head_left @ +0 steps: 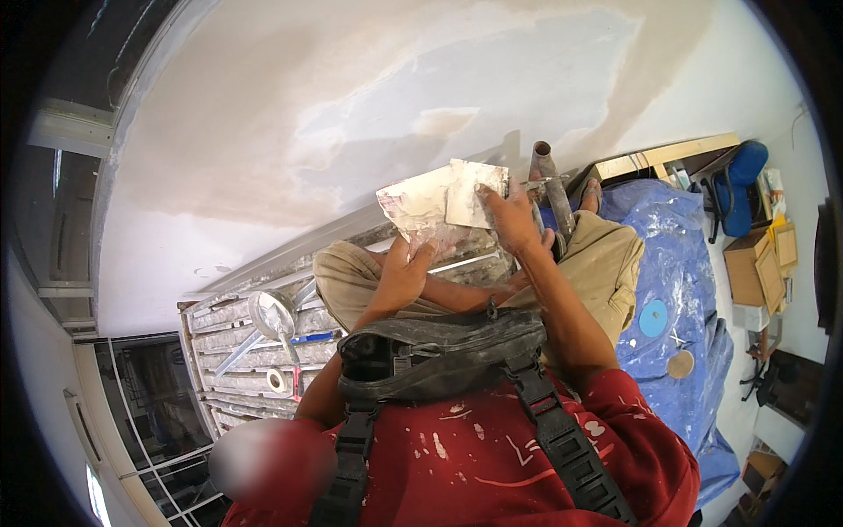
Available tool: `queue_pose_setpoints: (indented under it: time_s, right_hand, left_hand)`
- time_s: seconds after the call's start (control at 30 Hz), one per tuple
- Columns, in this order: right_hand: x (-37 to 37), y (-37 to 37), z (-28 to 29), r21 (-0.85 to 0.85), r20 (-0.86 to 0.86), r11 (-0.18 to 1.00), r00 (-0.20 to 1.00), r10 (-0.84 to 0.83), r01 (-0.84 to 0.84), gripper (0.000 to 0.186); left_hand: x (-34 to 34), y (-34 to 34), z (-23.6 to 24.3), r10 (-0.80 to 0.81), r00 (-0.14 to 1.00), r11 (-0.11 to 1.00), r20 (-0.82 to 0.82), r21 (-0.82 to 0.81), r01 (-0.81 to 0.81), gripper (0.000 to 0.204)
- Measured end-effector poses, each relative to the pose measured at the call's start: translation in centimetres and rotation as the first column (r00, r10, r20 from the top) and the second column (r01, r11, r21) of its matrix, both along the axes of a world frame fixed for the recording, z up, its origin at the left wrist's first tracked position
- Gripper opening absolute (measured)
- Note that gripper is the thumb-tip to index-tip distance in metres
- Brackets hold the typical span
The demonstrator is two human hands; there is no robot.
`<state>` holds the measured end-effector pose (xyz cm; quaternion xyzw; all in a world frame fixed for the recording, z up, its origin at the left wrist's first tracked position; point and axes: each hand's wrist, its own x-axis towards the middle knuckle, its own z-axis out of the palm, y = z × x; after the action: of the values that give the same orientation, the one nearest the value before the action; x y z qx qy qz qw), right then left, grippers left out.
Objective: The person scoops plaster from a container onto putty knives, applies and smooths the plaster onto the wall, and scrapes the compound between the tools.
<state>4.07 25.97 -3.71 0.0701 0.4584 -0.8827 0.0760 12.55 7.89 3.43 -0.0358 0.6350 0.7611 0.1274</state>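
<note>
My left hand is closed on the lower part of a flat rectangular plate smeared with cream filler. In my right hand is a smaller flat spreader, coated with the same filler, the thumb pressed on its face. The spreader overlaps the right side of the plate, and they appear to touch. Some of my fingers are hidden behind the two tools. Both hands are in front of the wall, which has pale and tan patches, above my crossed legs.
I sit on a plank platform. On it at left are a round pail, a blue-handled tool and a tape roll. A metal pipe rises by my right knee. A blue tarp and wooden cabinets lie beyond.
</note>
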Motion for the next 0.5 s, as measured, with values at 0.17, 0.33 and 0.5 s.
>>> queue_pose_setpoints:
  time_s: [0.17,0.33,0.5]
  right_hand:
    - [0.5,-1.3,0.8,0.118,-0.053,0.993,0.999,0.005,0.001,0.031]
    - [0.9,-1.0,2.3,0.205,-0.001,0.973,0.994,0.105,-0.102,0.032]
    - [3.4,-3.8,7.4,0.574,-0.438,0.778,0.899,0.027,0.256,0.029]
  left_hand:
    - [-0.1,-1.0,-1.8,-0.01,0.986,0.988,-0.166,-0.153,-0.016,0.038]
    - [-0.9,0.6,0.4,-0.057,0.998,0.887,0.003,-0.459,0.052,0.038]
    - [0.4,-0.8,-5.5,-0.162,0.937,0.617,-0.309,-0.773,-0.149,0.039]
